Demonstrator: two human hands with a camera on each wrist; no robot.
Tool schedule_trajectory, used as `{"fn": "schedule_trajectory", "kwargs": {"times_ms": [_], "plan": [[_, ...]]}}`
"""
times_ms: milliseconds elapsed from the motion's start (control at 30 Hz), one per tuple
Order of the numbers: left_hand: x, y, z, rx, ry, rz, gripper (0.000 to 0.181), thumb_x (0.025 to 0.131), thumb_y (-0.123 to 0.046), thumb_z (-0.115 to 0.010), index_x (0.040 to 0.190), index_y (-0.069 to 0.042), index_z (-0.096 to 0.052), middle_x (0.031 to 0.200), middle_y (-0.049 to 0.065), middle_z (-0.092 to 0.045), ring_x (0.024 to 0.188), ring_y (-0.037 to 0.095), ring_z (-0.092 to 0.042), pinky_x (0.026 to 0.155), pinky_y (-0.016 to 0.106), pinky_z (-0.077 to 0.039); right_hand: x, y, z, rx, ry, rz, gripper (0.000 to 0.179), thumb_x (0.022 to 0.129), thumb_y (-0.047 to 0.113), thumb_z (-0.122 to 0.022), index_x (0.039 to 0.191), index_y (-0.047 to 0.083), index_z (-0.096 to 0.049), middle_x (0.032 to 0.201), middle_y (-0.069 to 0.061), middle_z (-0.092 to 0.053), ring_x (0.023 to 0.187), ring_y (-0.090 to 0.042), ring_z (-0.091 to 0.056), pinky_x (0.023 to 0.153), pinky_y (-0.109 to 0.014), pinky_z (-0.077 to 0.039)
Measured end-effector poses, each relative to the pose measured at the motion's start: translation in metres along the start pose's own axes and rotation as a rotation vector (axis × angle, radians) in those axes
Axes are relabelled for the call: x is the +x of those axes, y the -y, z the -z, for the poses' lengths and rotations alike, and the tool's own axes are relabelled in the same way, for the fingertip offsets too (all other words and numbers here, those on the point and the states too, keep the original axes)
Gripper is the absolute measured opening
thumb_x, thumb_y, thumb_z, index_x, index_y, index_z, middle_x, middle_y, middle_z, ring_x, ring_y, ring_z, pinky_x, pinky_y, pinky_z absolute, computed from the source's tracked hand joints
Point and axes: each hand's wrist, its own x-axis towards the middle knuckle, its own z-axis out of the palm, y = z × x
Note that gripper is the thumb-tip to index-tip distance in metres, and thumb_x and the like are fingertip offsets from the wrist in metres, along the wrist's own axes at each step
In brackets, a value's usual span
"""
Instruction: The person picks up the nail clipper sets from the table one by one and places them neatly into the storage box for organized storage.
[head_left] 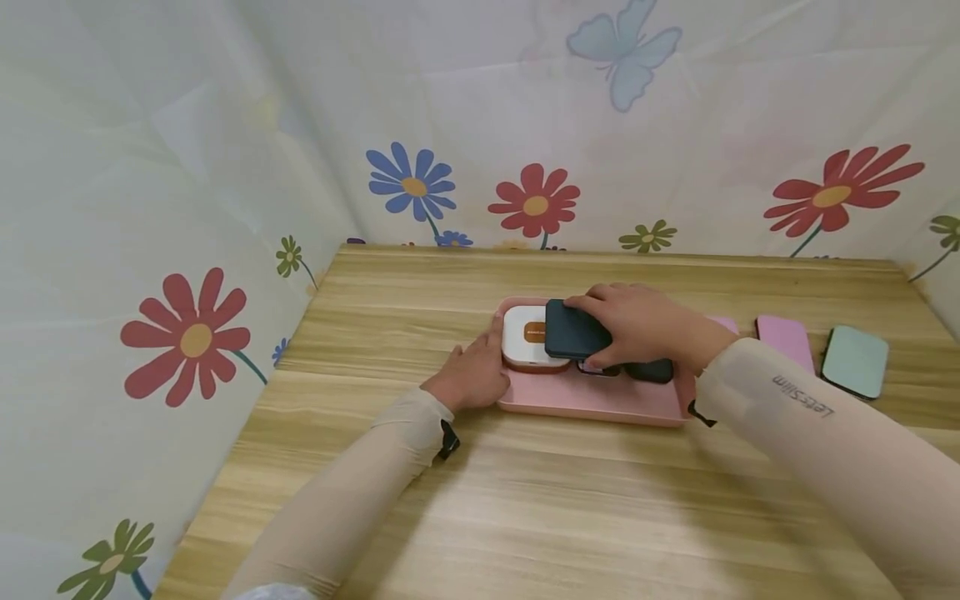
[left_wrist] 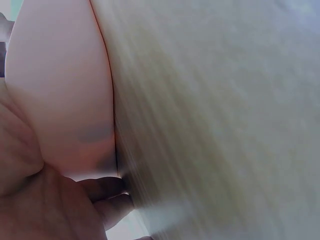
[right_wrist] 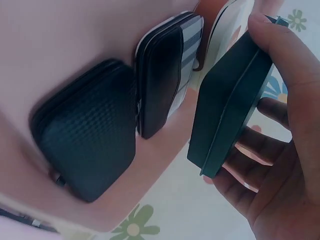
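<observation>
My right hand [head_left: 637,325] grips a dark green box [head_left: 573,329] with a seam round its side. The thumb lies on one edge and the fingers curl along the other. The box is held above a pink tray [head_left: 592,404], overlapping a white case with an orange label [head_left: 517,337]. In the tray, the right wrist view shows a dark textured zip case [right_wrist: 90,135] and a black case with a plaid panel [right_wrist: 162,75]. My left hand [head_left: 472,371] rests against the tray's left end, fingers extended along its outer wall.
Right of the tray lie a pink case [head_left: 783,340] and a mint green case [head_left: 857,360], partly behind my right forearm. Another pink item [head_left: 724,323] shows past my right wrist. A flower-printed cloth [head_left: 450,100] hangs behind the wooden table [head_left: 420,283].
</observation>
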Motion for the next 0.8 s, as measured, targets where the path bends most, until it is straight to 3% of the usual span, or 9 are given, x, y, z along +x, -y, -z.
{"fn": "schedule_trajectory", "kwargs": {"times_ms": [167, 667, 800], "plan": [[0.005, -0.001, 0.001, -0.01, -0.004, -0.015, 0.094, 0.096, -0.025, -0.051, 0.159, -0.011, 0.018, 0.164, 0.01, -0.026, 0.15, 0.023, -0.03, 0.12, 0.059, -0.018, 0.011, 0.006, 0.001, 0.005, 0.032, 0.006, 0.098, 0.075, 0.061, -0.079, 0.154, 0.018, -0.04, 0.14, -0.015, -0.052, 0.122, -0.035, -0.054, 0.105, -0.056, -0.042], [0.015, 0.005, -0.005, -0.026, 0.045, 0.043, 0.1, 0.096, -0.027, -0.054, 0.156, -0.017, 0.025, 0.168, 0.005, -0.016, 0.153, 0.019, -0.02, 0.121, 0.059, -0.012, 0.039, 0.017, -0.011, 0.036, 0.082, 0.035, 0.099, 0.077, 0.065, -0.076, 0.156, 0.019, -0.037, 0.144, -0.016, -0.05, 0.121, -0.035, -0.056, 0.105, -0.056, -0.042], [0.013, 0.005, -0.004, -0.029, 0.037, 0.033, 0.102, 0.095, -0.028, -0.055, 0.156, -0.017, 0.026, 0.168, 0.007, -0.017, 0.153, 0.019, -0.021, 0.121, 0.059, -0.012, 0.045, 0.017, -0.012, 0.06, 0.099, 0.019, 0.099, 0.077, 0.065, -0.075, 0.156, 0.019, -0.036, 0.146, -0.016, -0.049, 0.121, -0.034, -0.056, 0.104, -0.054, -0.044]]}}
